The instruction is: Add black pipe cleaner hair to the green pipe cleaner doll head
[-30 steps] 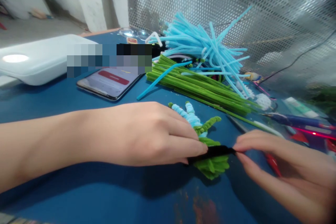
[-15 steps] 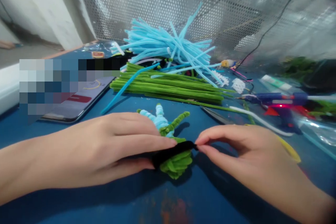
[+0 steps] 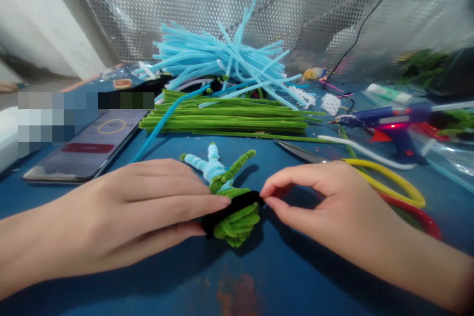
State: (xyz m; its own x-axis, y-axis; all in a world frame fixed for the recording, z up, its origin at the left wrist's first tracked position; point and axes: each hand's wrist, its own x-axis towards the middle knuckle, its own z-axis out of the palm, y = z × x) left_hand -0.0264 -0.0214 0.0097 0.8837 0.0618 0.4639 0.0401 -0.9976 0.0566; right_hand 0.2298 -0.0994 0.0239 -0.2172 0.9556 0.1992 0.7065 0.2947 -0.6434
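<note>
A small pipe-cleaner figure of green coils and light-blue twists lies on the blue table. A short black pipe cleaner runs across its green base. My left hand lies on the table with fingers together, pinching the black piece's left end. My right hand pinches the right end between thumb and forefinger.
Behind lie a bundle of green pipe cleaners, a heap of light-blue ones, a phone, scissors, a blue glue gun with a red light, and yellow and red loops. Perforated metal stands at the back.
The view has swung to the right, so the things on the table sit further left in the picture. Both hands keep their pinch on the black pipe cleaner across the figure.
</note>
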